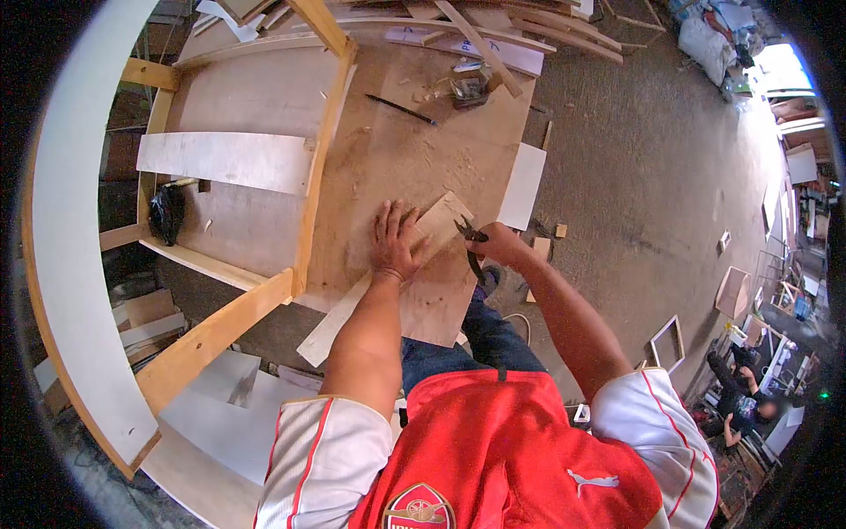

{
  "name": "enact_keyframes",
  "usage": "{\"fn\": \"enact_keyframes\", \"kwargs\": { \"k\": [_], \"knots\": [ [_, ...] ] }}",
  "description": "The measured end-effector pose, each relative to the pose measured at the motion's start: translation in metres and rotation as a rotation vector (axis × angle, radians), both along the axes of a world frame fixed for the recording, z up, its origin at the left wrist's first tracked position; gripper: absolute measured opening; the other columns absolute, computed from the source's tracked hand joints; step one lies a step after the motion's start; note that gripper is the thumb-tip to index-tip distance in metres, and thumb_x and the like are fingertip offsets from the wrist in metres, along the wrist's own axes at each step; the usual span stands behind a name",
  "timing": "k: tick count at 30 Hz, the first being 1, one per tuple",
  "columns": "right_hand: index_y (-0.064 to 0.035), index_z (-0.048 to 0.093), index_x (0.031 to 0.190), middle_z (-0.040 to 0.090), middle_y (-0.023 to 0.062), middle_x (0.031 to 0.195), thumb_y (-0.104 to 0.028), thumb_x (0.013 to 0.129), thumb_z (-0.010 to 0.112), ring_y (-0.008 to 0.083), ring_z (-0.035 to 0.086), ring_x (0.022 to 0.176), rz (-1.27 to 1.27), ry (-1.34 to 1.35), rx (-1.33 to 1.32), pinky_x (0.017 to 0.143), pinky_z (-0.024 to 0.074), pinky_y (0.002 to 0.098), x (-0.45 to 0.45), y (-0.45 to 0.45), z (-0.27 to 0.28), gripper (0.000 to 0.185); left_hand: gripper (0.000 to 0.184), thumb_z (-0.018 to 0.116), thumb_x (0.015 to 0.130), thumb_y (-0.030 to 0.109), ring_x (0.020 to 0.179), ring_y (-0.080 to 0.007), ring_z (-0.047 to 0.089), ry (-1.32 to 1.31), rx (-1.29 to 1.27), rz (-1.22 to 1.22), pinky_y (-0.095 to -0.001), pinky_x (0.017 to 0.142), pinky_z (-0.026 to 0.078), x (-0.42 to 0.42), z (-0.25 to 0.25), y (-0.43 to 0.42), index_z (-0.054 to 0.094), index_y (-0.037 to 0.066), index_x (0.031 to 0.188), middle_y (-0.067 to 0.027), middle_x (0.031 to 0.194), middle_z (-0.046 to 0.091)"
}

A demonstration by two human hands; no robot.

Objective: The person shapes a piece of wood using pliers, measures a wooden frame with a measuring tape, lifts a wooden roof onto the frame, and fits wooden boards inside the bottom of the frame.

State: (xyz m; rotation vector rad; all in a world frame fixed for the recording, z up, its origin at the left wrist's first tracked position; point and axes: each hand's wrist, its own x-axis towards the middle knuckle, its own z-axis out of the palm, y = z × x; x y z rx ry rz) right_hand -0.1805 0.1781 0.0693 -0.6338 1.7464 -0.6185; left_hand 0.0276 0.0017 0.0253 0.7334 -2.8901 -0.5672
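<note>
My left hand [394, 241] lies with its fingers spread on a pale wooden board [448, 217], pressing it against the plywood work surface [370, 159]. The board runs slantwise under my left hand and forearm, past the surface's near edge. My right hand [499, 246] is closed around dark-handled pliers [474, 236]. The jaws of the pliers point toward the board's far end, close by its right edge; whether they touch it cannot be made out.
A wooden frame [322, 167] with a white crosspiece [225, 157] stands at the left. Farther up lie a dark pencil-like stick [401, 109], a small container [469, 86] and long wood strips [480, 48]. Another person [745, 401] sits at the far right.
</note>
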Motion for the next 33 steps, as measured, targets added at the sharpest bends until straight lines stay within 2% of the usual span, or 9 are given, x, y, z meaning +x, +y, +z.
{"fn": "enact_keyframes", "kwargs": {
  "k": [2,5,8,11,17,20,23,29,33],
  "knots": [
    [0.0022,0.07,0.091,0.066,0.0057,0.073,-0.025,0.09,0.075,0.0171,0.062,0.067,-0.001,0.0,-0.037,0.063,0.0496,0.0331,0.006,0.012,-0.039,0.028,0.066,0.062,0.089,0.05,0.15,-0.0372,0.023,-0.009,-0.003,0.002,-0.057,0.121,0.017,0.0,0.001,0.002,0.05,0.018,0.146,-0.0135,0.159,0.034],
    [0.0017,0.07,0.089,0.065,0.0052,0.071,-0.029,0.091,0.073,0.0165,0.061,0.064,-0.007,0.134,-0.161,0.061,0.0492,0.0334,0.008,0.012,-0.065,0.031,0.066,0.062,0.089,0.051,0.15,-0.0371,0.023,-0.003,-0.02,-0.004,-0.0566,0.12,0.018,0.002,-0.004,0.001,0.051,0.018,0.145,-0.0132,0.159,0.034],
    [0.0029,0.07,0.09,0.063,0.0052,0.07,-0.032,0.091,0.072,0.0172,0.06,0.064,0.032,0.036,0.108,0.062,0.0495,0.0341,-0.004,-0.012,-0.007,0.035,0.065,0.06,0.09,0.053,0.15,-0.0364,0.024,-0.005,-0.03,-0.007,-0.0567,0.12,0.018,0.001,-0.002,0.0,0.052,0.018,0.145,-0.0128,0.159,0.034],
    [0.005,0.068,0.09,0.064,0.0075,0.071,-0.032,0.091,0.071,0.0182,0.06,0.066,0.059,0.106,0.201,0.063,0.0503,0.0355,-0.003,-0.02,0.002,0.038,0.065,0.058,0.091,0.055,0.15,-0.0354,0.025,-0.019,-0.047,-0.004,-0.0568,0.12,0.019,0.001,-0.002,-0.001,0.053,0.019,0.145,-0.0125,0.159,0.035],
    [0.0053,0.066,0.091,0.066,0.0124,0.07,-0.031,0.094,0.068,0.0208,0.067,0.063,0.023,0.444,0.039,0.053,0.0526,0.0407,0.024,-0.009,-0.029,0.037,0.065,0.056,0.091,0.057,0.15,-0.0346,0.025,-0.018,-0.079,0.001,-0.0566,0.119,0.02,0.002,-0.002,0.0,0.053,0.021,0.146,-0.0121,0.16,0.035],
    [0.0072,0.065,0.093,0.065,0.0129,0.069,-0.027,0.095,0.067,0.0232,0.069,0.061,-0.256,0.03,0.115,0.05,0.0536,0.0418,0.03,-0.02,0.002,0.034,0.065,0.055,0.092,0.057,0.15,-0.0346,0.025,-0.042,-0.077,0.002,-0.0569,0.119,0.02,0.002,0.001,-0.002,0.052,0.022,0.146,-0.0117,0.16,0.034],
    [0.0097,0.064,0.093,0.065,0.0126,0.068,-0.023,0.096,0.066,0.0222,0.067,0.058,-0.272,-0.039,0.114,0.049,0.0547,0.0399,0.03,-0.028,0.028,0.033,0.065,0.055,0.092,0.057,0.15,-0.0344,0.024,-0.031,-0.053,0.0,-0.0569,0.119,0.02,0.004,-0.006,-0.003,0.051,0.023,0.147,-0.0113,0.161,0.034],
    [0.009,0.062,0.088,0.063,0.0102,0.066,-0.024,0.095,0.068,0.0209,0.065,0.054,-0.258,0.044,0.071,0.046,0.0543,0.0383,0.035,-0.013,-0.028,0.035,0.066,0.056,0.091,0.056,0.151,-0.0346,0.023,-0.036,-0.041,0.002,-0.057,0.119,0.02,0.007,-0.009,0.0,0.049,0.024,0.148,-0.0112,0.161,0.032],
    [0.0074,0.062,0.09,0.062,0.0093,0.067,-0.022,0.094,0.07,0.0211,0.063,0.052,-0.414,-0.093,0.099,0.044,0.0527,0.0377,0.036,-0.021,-0.003,0.031,0.066,0.057,0.091,0.056,0.15,-0.0356,0.024,-0.011,-0.031,0.003,-0.0572,0.119,0.021,0.003,-0.011,0.0,0.05,0.022,0.147,-0.0122,0.16,0.034]
  ]
}}
